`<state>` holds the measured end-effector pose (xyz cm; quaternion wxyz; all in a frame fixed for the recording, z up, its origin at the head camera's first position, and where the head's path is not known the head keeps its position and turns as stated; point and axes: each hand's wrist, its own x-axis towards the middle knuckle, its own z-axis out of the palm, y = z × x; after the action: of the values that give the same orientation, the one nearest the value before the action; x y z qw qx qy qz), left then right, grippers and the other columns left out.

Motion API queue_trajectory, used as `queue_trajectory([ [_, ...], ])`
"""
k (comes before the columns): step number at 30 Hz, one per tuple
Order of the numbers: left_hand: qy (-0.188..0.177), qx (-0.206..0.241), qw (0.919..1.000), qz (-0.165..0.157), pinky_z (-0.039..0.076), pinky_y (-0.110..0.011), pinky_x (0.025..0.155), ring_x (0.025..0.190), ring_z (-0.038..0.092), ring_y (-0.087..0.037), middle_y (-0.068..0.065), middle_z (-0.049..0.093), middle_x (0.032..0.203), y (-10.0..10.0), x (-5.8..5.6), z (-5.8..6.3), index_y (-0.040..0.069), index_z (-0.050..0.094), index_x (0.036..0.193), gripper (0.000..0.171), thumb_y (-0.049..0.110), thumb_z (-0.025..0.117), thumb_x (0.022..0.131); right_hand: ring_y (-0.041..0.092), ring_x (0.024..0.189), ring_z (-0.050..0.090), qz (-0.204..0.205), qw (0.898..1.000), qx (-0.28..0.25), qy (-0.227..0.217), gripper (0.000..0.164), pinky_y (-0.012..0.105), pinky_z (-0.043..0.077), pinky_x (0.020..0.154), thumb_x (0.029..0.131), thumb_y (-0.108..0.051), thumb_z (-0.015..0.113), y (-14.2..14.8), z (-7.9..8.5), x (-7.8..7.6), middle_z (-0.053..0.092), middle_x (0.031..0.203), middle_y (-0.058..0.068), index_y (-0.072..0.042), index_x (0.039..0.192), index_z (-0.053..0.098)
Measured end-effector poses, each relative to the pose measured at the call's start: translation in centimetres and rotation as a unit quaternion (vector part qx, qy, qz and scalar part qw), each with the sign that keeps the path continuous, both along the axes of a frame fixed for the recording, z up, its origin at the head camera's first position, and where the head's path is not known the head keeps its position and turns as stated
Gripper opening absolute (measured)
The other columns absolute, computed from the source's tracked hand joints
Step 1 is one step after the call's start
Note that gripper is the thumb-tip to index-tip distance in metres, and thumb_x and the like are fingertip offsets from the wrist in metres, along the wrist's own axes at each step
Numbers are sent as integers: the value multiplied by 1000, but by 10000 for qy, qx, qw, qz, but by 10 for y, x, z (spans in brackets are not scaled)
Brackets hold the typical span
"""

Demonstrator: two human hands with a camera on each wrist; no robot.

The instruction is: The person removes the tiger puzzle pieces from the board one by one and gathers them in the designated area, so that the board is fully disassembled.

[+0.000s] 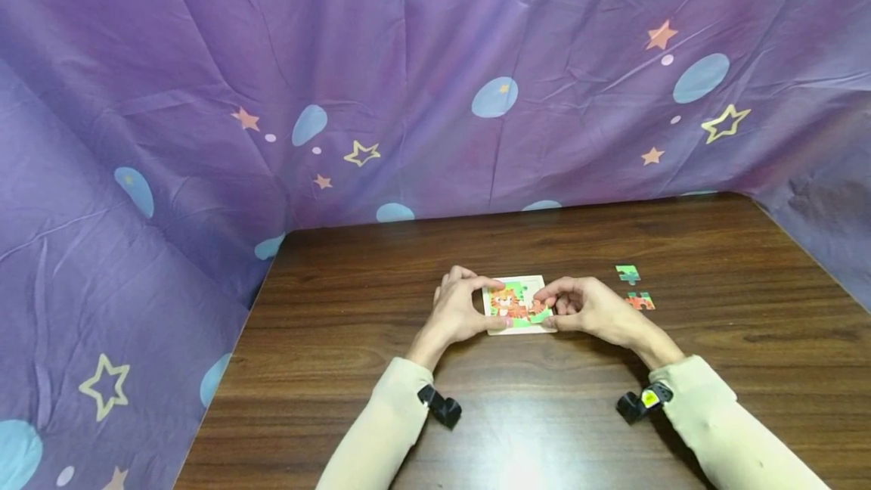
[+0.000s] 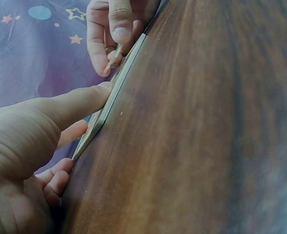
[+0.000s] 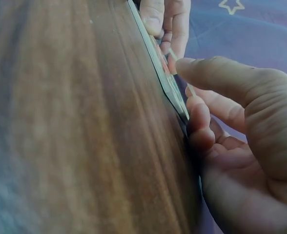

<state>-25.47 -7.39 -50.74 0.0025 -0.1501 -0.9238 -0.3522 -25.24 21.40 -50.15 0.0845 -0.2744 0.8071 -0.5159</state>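
Fitting a jigsaw piece into a tiger-picture puzzle tray (image 1: 522,330) looked to be the step in hand. The tray lay flat on the wood-grain table (image 1: 327,376), between the two hands. Over its left side, the left hand (image 1: 456,310) had its thumb and index finger spread well apart, the thumb resting on the near part and the index finger on the far part, apparently to steady it.

The right hand (image 1: 590,310) pinched an orange-and-green jigsaw piece (image 1: 539,314) between thumb and index finger, over the tray's right side; its other fingers were curled in. Both wrist views showed that piece tilted, though whether its lower edge touched the tray could not be told. The left part of the tiger picture looked filled, while a pale patch showed at the upper right.

Two more pieces lay loose on the table, a green-and-teal one (image 1: 627,274) and, nearer the right forearm, a red-orange one (image 1: 640,300). As a judgement, the next move called for turning the held piece until its tabs matched, lowering it level and pressing it flat.
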Motion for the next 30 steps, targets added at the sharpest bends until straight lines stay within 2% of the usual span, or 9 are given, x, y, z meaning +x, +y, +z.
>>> queue_trajectory([
  [6,5,44,10000,52,40,-44,108,125,51,-25,-5,57,134,1,0,-1,31,82,134,66,36,106,73,12,82,64,55,9998,-160,-105,37,21,54,68,89,-3,91,1,4,0,69,97,11,1,124,77],
  [13,-35,-252,9997,-38,42,-42,108,127,53,-24,-5,58,136,2,7,11,34,81,136,64,39,104,77,11,85,65,-71,9995,-200,-244,37,21,55,70,93,0,86,10,15,1,68,98,10,0,128,76],
  [22,-44,-319,9995,-18,41,-40,109,128,52,-22,-2,57,137,1,7,12,36,80,136,65,41,104,77,7,82,64,-235,9992,-186,269,39,23,56,68,94,0,86,34,33,0,70,97,7,-1,132,75],
  [27,-30,-322,9995,4,41,-39,107,127,52,-21,-2,57,136,-1,7,13,36,80,136,65,41,104,76,7,75,63,-494,9982,-114,315,39,30,55,55,98,-1,84,56,54,2,74,99,5,-2,135,73],
  [30,-18,-341,9994,-17,41,-40,108,127,52,-22,-3,57,136,-1,6,13,36,80,137,65,40,104,77,9,73,65,-677,9965,35,484,39,32,55,54,98,-2,83,74,67,4,76,100,6,-3,136,73],
])
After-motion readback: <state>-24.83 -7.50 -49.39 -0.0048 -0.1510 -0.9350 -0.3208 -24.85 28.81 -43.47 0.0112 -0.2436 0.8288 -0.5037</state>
